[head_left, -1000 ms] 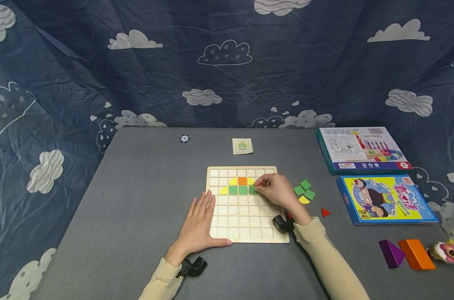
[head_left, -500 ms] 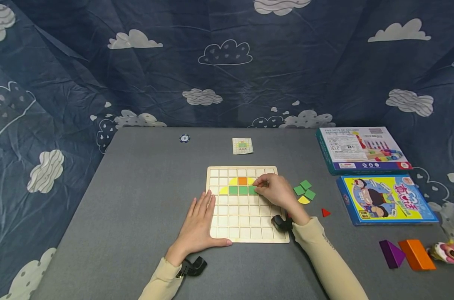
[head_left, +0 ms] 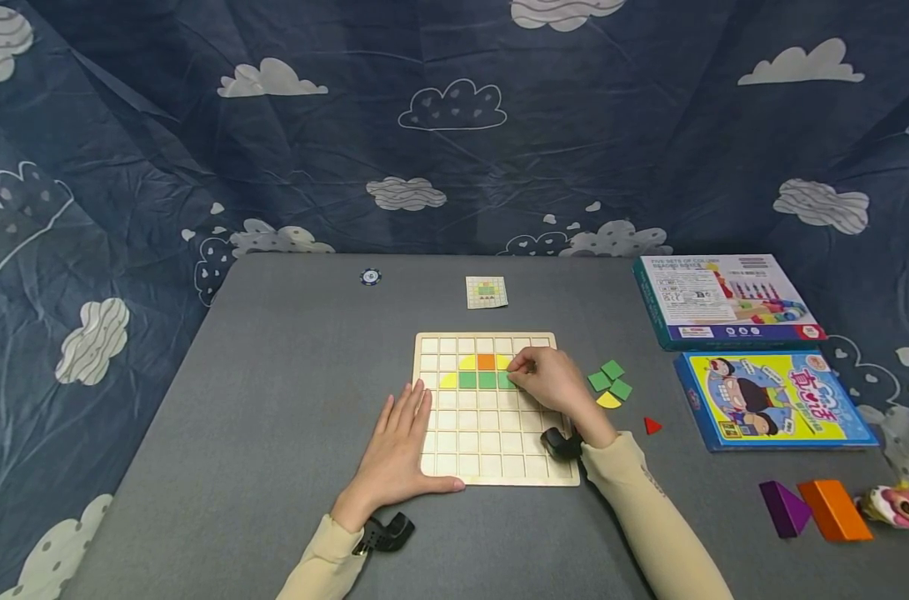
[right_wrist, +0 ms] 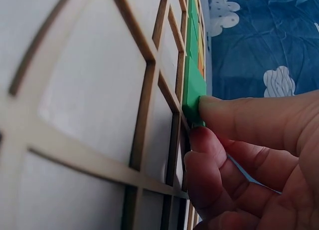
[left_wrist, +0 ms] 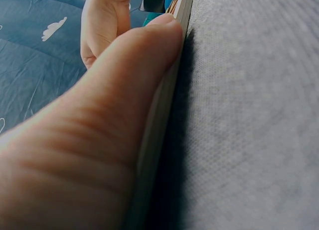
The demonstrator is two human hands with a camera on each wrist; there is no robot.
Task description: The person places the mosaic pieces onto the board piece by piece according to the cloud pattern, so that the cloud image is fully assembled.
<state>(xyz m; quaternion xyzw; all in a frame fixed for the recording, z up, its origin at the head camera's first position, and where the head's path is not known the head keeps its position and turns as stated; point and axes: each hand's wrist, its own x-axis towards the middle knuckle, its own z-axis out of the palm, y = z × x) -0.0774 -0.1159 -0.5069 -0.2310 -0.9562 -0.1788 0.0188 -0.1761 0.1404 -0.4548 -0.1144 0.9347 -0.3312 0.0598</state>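
Note:
A wooden grid board (head_left: pixel 491 450) lies on the table. Flat against its left side rests my left hand (head_left: pixel 397 450), fingers straight and thumb along the near edge; the thumb fills much of the left wrist view. My right hand (head_left: pixel 555 379) pinches a green square tile (right_wrist: pixel 194 88) at a cell in the board's third row. Thumb and fingertips meet at that tile's edge in the right wrist view. To its left in the row sit green tiles (head_left: pixel 466 380) and a yellow quarter-circle tile (head_left: pixel 449 381). Above them, an orange square tile (head_left: pixel 486 362) lies between yellow pieces.
Right of the board lie loose green tiles (head_left: pixel 612 369), a yellow tile (head_left: pixel 608 401) and a red triangle (head_left: pixel 652 426). Two boxes (head_left: pixel 731 300), a purple block (head_left: pixel 784 508), an orange block (head_left: pixel 833 509) and a figurine (head_left: pixel 898 505) stand farther right. Behind are a pattern card (head_left: pixel 486 292) and a chip (head_left: pixel 370 277).
The right wrist and forearm have shifted slightly left, while the right fingertips stay at the same green tile. The left hand and board have not moved.

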